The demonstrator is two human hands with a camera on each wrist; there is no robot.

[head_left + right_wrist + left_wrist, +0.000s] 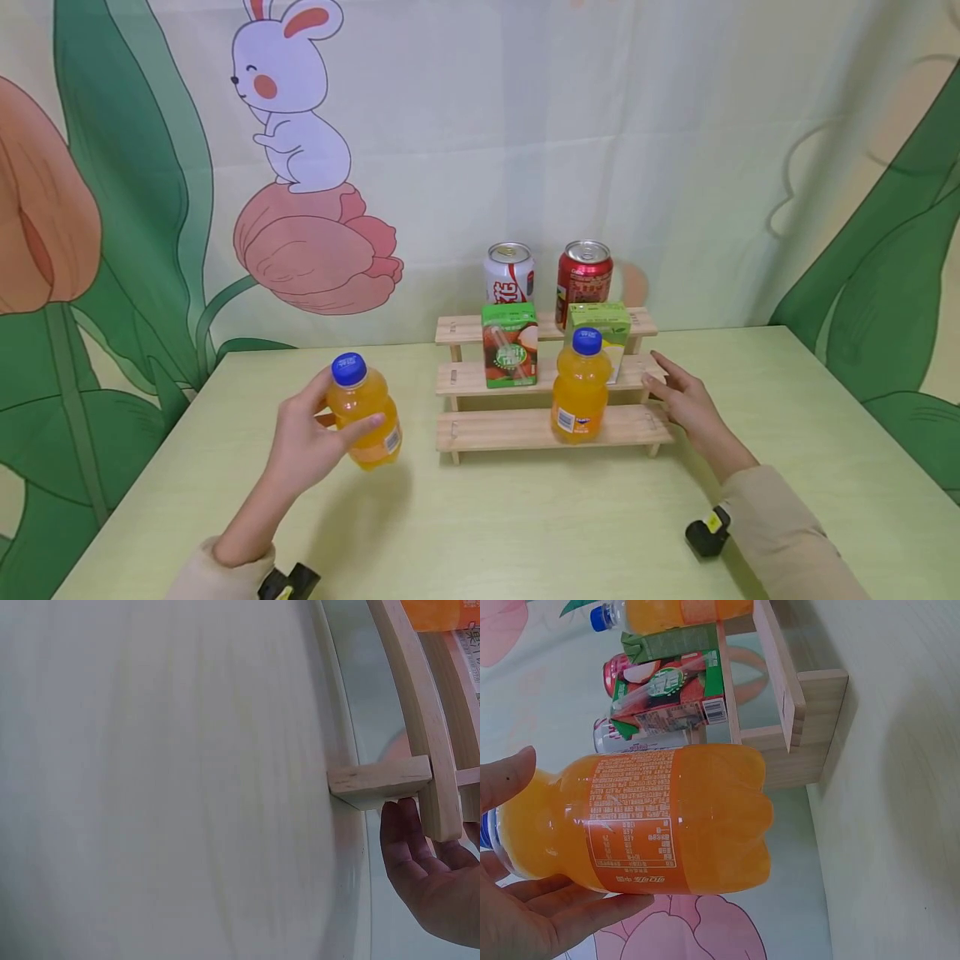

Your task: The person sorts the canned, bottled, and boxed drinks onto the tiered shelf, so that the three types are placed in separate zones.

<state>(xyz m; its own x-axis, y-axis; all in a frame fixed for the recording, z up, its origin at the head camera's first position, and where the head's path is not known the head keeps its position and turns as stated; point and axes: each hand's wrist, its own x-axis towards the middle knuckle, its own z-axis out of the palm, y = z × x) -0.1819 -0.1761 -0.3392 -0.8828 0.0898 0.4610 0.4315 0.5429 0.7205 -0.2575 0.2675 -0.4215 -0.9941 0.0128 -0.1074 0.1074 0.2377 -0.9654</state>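
My left hand (311,433) holds a bottle of orange soda (367,417) with a blue cap, raised above the table and slightly tilted, left of a three-step wooden rack (495,429). The left wrist view shows the thumb and fingers around the neck and upper body of the bottle (637,821). At the rack's right end, my right hand (693,408) grips the edge, fingers curled about the end of the boards (435,877). A second orange soda bottle (581,392) stands on the right of the lowest step.
On the middle step stand a green-topped juice carton (511,346) and a light green carton (600,317), partly hidden by the bottle. The top step bears a white can (510,275) and a red can (584,283). Behind the table (525,525) hangs a printed curtain (450,125).
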